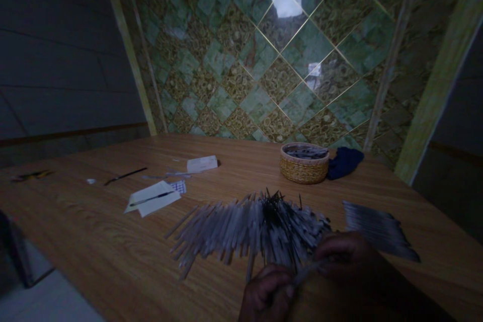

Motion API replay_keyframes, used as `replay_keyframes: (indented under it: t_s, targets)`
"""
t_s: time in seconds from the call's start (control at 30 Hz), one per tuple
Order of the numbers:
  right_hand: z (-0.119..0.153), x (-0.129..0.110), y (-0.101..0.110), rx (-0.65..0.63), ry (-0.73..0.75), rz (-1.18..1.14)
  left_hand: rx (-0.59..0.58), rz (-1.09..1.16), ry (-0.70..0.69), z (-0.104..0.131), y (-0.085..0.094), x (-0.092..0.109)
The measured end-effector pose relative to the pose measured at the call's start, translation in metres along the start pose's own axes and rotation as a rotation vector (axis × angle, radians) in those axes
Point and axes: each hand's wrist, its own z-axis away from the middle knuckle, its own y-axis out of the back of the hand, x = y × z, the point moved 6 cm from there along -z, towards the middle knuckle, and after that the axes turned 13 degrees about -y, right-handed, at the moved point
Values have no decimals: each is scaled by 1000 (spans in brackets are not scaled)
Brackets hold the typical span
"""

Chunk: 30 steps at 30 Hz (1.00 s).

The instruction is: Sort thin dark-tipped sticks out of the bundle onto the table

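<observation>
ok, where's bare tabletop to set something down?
Between the white box and wicker basket; also left of the fanned sticks, nearer than the paper. Crowded: front centre to right, with those sticks, left hand, right hand, stick row.

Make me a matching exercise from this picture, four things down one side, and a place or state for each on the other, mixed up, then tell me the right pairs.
Things
1. Woven basket
2. Dark blue cloth
3. Pale papers
4. Left hand and right hand

Places or states
A. Lying under a slim dark pen
B. Holding a thin stick between them
C. Filled with slender items
D. Bunched up beside the basket

Right pairs
1-C
2-D
3-A
4-B
</observation>
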Motion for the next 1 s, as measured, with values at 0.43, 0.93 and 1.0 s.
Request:
replay_keyframes:
  t_s: [0.43, 0.93, 1.0]
  targets:
    - [1, 1, -3, -9, 4, 113, -18, -3, 28, -2, -1, 4]
    - [0, -1, -10, -92, 37, 252, -41, 3, 80, 3, -5, -2]
    - [0, 1, -9, -89, 16, 232, -18, 34, 108, 3, -4, -3]
